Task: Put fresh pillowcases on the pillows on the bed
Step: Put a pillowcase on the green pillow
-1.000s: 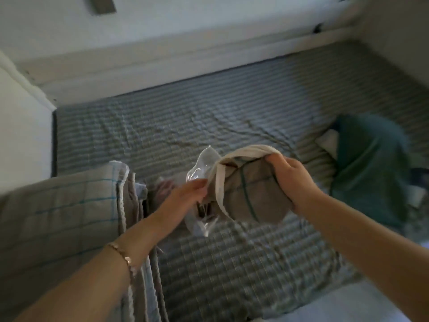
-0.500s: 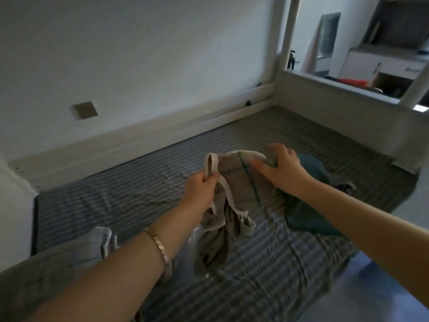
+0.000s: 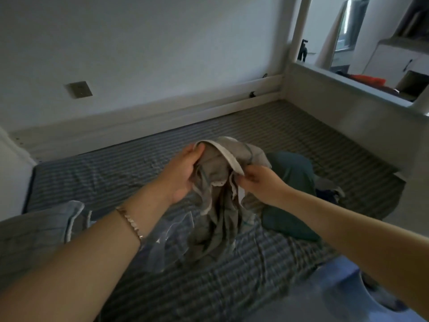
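On my feed the pillowcase [image 3: 218, 180] is a grey check with a white hem [image 3: 234, 163]. It's bunched up and held over the middle of the bed [image 3: 290, 133], with the loose end hanging down toward the striped sheet [image 3: 111, 168]. The left hand [image 3: 183, 174] grips the top of the bundle at about 10 o'clock, fingers curled round it and thumb over the edge. The right hand [image 3: 257, 182] pinches the hem at 3 o'clock of the bundle. A clear plastic bag [image 3: 168, 238] lies on the sheet at 7 o'clock from the pillowcase, right by the bracelet [image 3: 130, 223] on the left wrist. A checked pillow [image 3: 34, 231] sits at the 8 o'clock edge of the view. There's a dark teal lump [image 3: 294, 180] at 3 o'clock behind the right hand — pillow or cloth, can't tell.
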### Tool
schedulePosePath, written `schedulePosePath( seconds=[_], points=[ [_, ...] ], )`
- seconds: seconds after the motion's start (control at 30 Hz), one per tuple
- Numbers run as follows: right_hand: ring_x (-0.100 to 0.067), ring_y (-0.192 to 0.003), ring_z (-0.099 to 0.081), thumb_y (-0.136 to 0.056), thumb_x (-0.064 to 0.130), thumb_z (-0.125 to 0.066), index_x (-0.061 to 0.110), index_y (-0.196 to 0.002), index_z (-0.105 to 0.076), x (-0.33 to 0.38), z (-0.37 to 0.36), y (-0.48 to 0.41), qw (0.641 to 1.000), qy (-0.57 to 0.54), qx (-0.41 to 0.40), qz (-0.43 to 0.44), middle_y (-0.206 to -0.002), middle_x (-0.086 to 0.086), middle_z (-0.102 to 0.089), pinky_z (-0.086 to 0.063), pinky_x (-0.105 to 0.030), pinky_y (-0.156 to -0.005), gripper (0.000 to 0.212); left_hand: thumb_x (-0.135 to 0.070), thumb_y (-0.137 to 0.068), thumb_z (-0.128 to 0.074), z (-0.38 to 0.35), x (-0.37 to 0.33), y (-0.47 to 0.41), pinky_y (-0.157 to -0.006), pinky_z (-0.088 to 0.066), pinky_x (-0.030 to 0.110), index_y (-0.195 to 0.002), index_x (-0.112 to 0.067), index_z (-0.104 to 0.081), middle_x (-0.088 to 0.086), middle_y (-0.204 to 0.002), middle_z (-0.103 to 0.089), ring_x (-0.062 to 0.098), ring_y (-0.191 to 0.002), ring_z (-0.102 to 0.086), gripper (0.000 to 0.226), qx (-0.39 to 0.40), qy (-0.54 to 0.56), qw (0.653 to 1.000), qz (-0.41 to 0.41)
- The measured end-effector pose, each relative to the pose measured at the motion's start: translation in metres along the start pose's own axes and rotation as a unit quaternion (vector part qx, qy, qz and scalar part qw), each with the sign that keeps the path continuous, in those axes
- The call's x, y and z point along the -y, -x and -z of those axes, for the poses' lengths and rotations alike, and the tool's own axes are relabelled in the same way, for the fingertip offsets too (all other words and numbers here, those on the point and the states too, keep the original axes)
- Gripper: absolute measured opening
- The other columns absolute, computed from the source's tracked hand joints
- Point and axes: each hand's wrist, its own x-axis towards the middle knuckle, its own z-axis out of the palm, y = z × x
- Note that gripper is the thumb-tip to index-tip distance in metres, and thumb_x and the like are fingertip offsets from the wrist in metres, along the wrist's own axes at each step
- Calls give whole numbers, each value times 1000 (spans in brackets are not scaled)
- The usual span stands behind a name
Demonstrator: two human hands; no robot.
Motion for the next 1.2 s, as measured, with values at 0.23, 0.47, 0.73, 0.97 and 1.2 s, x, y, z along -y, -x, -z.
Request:
schedulePosePath(
  seconds=[0.23,0.47,0.73,0.97,1.2],
  points=[
    [-28,-76,-54,-95,14,-45,4,-82,-57,-41,49,-4,915,-369,-46,-157,-81,-24,-57,-48,-40,-72,21,-41,-79,-69,0,22,-7,-63,-45,23,-70,-24,-65,-7,-68,-65,9,-66,-59,20,6,-443,896,-5],
    [-12,-76,-61,-63,47,-79,25,-81,-62,-67,87,7,930,205,306,-16,-80,9,-64,-51,-30,-70,33,-28,-62,-78,8,35,-14,-63,-46,19,-75,-19,-69,-3,-73,-69,13,-72,-63,18,130,-543,821,119],
    [-18,-76,-55,-77,11,-57,15,-90,-59,-97,83,16,874,360,326,30,-88,-6,-63,-41,-28,-64,14,-49,-75,-59,-6,48,-2,-66,-46,24,-90,-24,-64,-6,-79,-64,11,-71,-59,30,317,-655,674,129],
    [-20,-106,-52,-88,15,-51,20,-106,-65,-102,58,6,891,408,163,116,-107,-1,-63,-42,-31,-90,24,-83,-72,-27,-1,119,15,-91,-45,32,-105,-21,-61,-2,-112,-64,15,-102,-60,78,383,-538,704,261],
    [-22,-73,-59,-65,-13,-67,4,-65,-66,-44,43,14,957,128,30,259,-72,-10,-64,-52,-33,-67,17,-44,-82,-63,-10,162,-54,-94,-35,26,-134,-15,-32,-3,-130,-30,16,-119,-31,67,7,-518,853,62]
  ],
)
